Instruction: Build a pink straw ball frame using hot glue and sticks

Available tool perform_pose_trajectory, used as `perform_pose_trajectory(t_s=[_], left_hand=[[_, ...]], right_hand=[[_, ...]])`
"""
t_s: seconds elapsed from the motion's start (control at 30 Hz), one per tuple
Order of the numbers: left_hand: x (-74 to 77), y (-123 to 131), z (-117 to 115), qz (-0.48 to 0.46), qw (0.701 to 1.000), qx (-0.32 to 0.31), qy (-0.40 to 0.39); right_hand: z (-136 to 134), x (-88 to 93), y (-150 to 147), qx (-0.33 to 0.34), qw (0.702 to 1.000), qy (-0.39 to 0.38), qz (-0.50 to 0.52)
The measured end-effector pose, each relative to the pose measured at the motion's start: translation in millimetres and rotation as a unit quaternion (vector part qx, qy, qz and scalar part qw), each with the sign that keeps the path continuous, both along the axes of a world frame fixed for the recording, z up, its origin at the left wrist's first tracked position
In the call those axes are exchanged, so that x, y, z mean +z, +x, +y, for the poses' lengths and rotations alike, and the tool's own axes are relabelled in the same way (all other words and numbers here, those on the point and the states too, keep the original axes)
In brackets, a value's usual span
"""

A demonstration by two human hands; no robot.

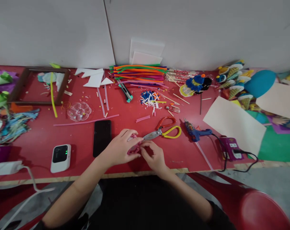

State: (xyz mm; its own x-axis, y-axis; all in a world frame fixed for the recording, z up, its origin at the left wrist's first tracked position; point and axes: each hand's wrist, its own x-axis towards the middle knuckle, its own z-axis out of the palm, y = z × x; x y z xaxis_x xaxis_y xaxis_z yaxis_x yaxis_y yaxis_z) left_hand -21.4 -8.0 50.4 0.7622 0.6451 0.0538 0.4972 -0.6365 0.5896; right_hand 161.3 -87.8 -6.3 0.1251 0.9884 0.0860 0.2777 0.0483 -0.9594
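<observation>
Both my hands meet near the front edge of the red table (39, 134). My left hand (119, 148) is curled around a small pink piece (133, 149), fingers closed on it. My right hand (153, 155) pinches the same pink piece from the right side. Just beyond my fingers lie scissors (165, 130) with one red and one yellow handle, blades pointing toward my hands. A black phone (102, 137) rests left of my left hand.
A blue glue gun (195, 131) lies right of the scissors, its cord running to a purple power strip (231, 147). Coloured strips (138, 74) are stacked at the back. A white router (60, 157), clear palette (79, 111), brown frame (20, 86), cream paper (233, 125) and a red chair (252, 204) are around.
</observation>
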Motion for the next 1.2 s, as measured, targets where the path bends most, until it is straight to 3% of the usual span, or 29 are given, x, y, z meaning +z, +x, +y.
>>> perform_pose_trajectory(t_s=[0.23, 0.57, 0.73, 0.97, 1.2], left_hand=[[-3.1, 0.1, -2.0, -0.009, 1.0, 0.007, -0.016], [-11.8, -2.8, -8.8, -0.008, 0.999, 0.031, -0.03], [-13.5, -9.7, -11.4, -0.02, 0.999, 0.033, -0.037], [-22.1, -35.6, -17.2, -0.05, 0.989, 0.061, -0.123], [-26.7, -33.3, -16.8, -0.082, 0.984, 0.077, -0.136]], right_hand=[[-3.1, -7.2, -4.3, -0.053, 0.991, -0.062, 0.108], [7.6, 1.8, 3.5, 0.01, 0.96, -0.147, 0.238], [9.7, 0.5, 3.0, -0.006, 0.944, -0.183, 0.274], [10.6, 4.1, 2.1, -0.02, 0.93, -0.206, 0.303], [10.7, 6.2, -0.3, -0.025, 0.925, -0.213, 0.314]])
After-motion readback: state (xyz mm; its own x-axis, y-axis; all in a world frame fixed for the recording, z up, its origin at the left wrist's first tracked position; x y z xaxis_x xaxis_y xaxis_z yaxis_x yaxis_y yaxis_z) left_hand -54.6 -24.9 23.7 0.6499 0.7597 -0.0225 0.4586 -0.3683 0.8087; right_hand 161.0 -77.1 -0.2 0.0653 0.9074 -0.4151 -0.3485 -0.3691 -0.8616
